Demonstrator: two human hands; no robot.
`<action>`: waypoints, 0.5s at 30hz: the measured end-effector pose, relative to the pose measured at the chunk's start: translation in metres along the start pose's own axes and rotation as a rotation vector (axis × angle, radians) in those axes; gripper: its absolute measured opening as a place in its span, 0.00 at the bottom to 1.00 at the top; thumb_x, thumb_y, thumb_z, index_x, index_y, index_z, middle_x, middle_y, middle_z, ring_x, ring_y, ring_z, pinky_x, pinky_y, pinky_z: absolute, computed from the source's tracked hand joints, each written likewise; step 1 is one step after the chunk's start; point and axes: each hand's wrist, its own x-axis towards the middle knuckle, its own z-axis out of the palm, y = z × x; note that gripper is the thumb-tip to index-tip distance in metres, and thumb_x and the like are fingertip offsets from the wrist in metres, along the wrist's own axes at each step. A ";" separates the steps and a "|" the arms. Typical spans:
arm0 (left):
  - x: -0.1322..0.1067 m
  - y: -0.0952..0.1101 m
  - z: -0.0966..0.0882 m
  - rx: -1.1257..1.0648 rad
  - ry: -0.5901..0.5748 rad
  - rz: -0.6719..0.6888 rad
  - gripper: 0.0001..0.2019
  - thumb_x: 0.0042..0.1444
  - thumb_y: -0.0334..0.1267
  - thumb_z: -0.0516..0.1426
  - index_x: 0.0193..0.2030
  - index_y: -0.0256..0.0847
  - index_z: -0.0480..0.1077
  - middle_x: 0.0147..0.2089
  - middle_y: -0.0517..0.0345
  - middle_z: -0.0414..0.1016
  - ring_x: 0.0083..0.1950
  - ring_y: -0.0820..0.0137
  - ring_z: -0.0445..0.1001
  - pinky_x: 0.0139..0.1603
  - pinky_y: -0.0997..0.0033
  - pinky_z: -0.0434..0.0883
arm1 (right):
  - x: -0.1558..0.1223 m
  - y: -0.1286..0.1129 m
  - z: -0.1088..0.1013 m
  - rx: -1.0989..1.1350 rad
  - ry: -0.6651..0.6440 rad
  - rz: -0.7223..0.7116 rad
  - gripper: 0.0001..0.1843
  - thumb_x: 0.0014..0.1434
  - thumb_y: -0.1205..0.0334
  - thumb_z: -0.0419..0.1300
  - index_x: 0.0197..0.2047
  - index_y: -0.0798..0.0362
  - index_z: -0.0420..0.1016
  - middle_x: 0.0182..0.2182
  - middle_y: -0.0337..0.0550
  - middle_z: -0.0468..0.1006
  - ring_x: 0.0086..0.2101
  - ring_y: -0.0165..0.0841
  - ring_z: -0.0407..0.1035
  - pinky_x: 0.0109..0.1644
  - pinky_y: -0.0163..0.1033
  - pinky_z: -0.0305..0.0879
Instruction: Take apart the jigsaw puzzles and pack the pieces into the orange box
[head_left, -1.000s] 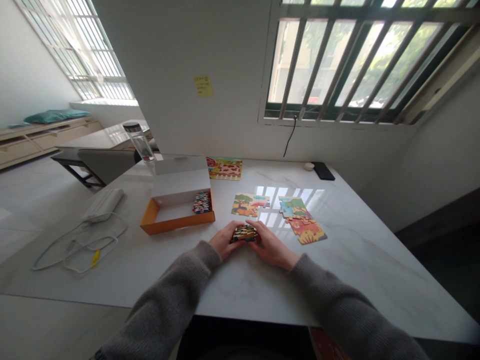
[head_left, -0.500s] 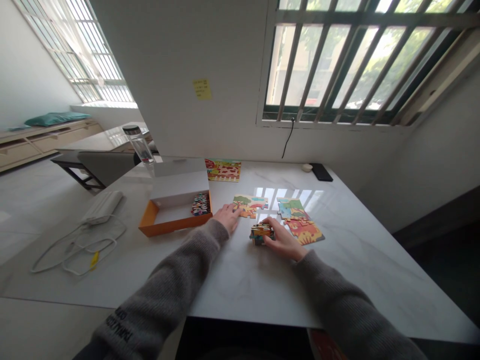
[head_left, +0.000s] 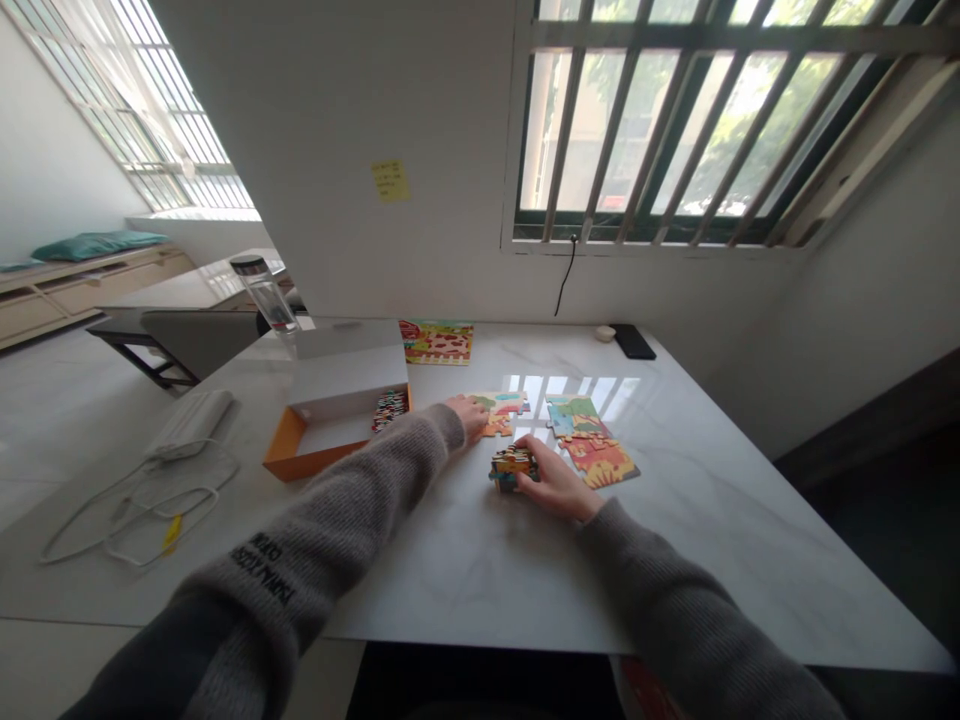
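My right hand is closed around a small stack of jigsaw pieces, held upright at the tabletop. To the left, my left hand rests on the left edge of a joined strip of jigsaw pieces; its fingers lie over the edge and partly cover it. Beyond my right hand is a second joined section of jigsaw pieces, green and blue at the top, red and yellow below. A gap separates the two sections.
An orange box with more jigsaw pieces stands on the left. Behind it lies a colourful picture sheet. A glass bottle, a white power strip with cable and a black phone are also on the table.
My left hand has shifted slightly right and forward over the left puzzle section, its forearm swinging across the box's front corner. My right hand keeps its grip on the stack. The view has turned slightly.
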 end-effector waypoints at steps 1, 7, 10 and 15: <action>0.000 0.003 0.001 0.007 0.010 0.013 0.15 0.53 0.33 0.59 0.47 0.31 0.75 0.48 0.36 0.76 0.51 0.50 0.73 0.51 0.55 0.69 | 0.000 0.000 0.000 0.003 -0.001 0.000 0.18 0.54 0.68 0.58 0.48 0.51 0.63 0.42 0.46 0.72 0.42 0.39 0.68 0.49 0.45 0.64; -0.007 0.006 -0.001 -0.014 0.028 0.013 0.17 0.51 0.26 0.59 0.49 0.31 0.73 0.48 0.36 0.76 0.52 0.52 0.72 0.47 0.60 0.71 | 0.000 -0.003 0.000 0.022 -0.011 0.015 0.16 0.54 0.67 0.58 0.46 0.51 0.63 0.40 0.44 0.73 0.39 0.37 0.69 0.47 0.43 0.64; -0.008 -0.002 -0.001 -0.075 0.068 -0.027 0.20 0.50 0.25 0.58 0.51 0.34 0.71 0.48 0.40 0.77 0.52 0.53 0.72 0.46 0.61 0.72 | 0.000 -0.006 -0.001 0.027 -0.017 0.027 0.15 0.54 0.68 0.57 0.45 0.50 0.62 0.38 0.43 0.73 0.37 0.35 0.69 0.45 0.42 0.64; -0.002 -0.010 0.005 -0.200 0.162 -0.111 0.14 0.56 0.29 0.55 0.48 0.36 0.75 0.48 0.46 0.78 0.51 0.59 0.74 0.55 0.63 0.70 | 0.000 -0.007 -0.003 0.041 -0.021 0.031 0.14 0.54 0.69 0.56 0.45 0.50 0.62 0.37 0.41 0.73 0.36 0.34 0.69 0.44 0.40 0.64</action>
